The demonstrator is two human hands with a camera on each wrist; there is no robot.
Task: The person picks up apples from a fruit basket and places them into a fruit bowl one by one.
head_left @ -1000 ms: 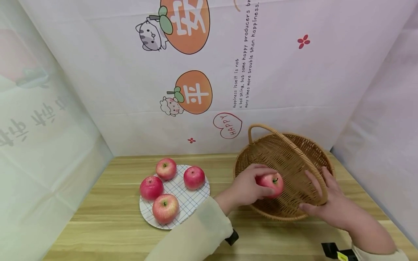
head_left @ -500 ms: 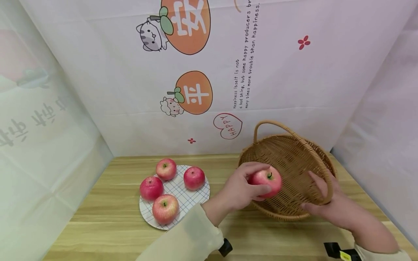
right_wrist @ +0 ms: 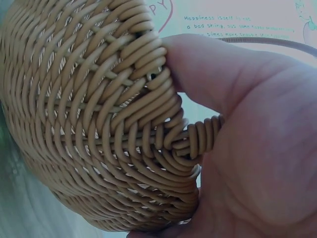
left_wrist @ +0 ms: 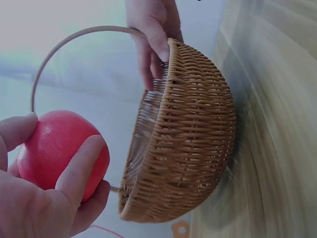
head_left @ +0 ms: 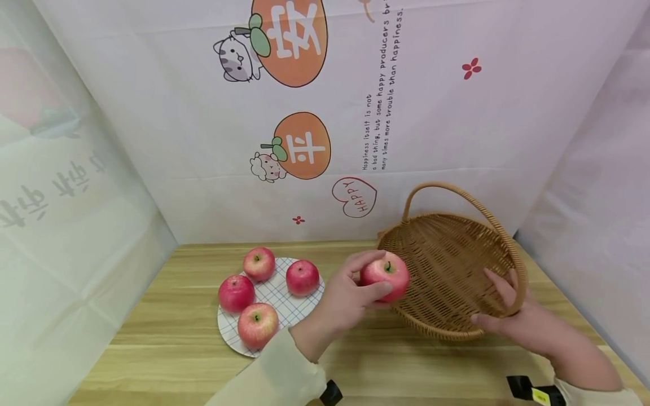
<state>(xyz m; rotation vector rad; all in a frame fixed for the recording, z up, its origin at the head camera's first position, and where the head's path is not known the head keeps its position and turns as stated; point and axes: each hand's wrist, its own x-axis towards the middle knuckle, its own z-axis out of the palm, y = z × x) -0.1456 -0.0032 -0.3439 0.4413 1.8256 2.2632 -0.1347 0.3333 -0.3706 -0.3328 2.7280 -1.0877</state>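
Note:
My left hand [head_left: 339, 301] holds a pinkish-red apple [head_left: 393, 275], its stem up, just off the left side of a brown wicker basket [head_left: 447, 270]. Fingers and thumb curl round that apple in the left wrist view. On the basket's right side, my right hand [head_left: 533, 326] grips the rim by the foot of the arched handle [head_left: 482, 210]. Some of its fingers reach inside the basket. Up close, the right wrist view shows the right thumb [right_wrist: 198, 67] against the woven rim; the other fingers are mostly hidden.
Left of the basket, a round checked plate [head_left: 299, 307] bears several apples, among them a yellowish-red apple [head_left: 258, 326] at the front. A printed white cloth [head_left: 431, 124] hangs behind the wooden table [head_left: 167, 332], with more cloth on both sides.
My left hand has drawn the apple out of the basket, leftward past its rim. The basket has shifted slightly right, with my right hand still on its rim.

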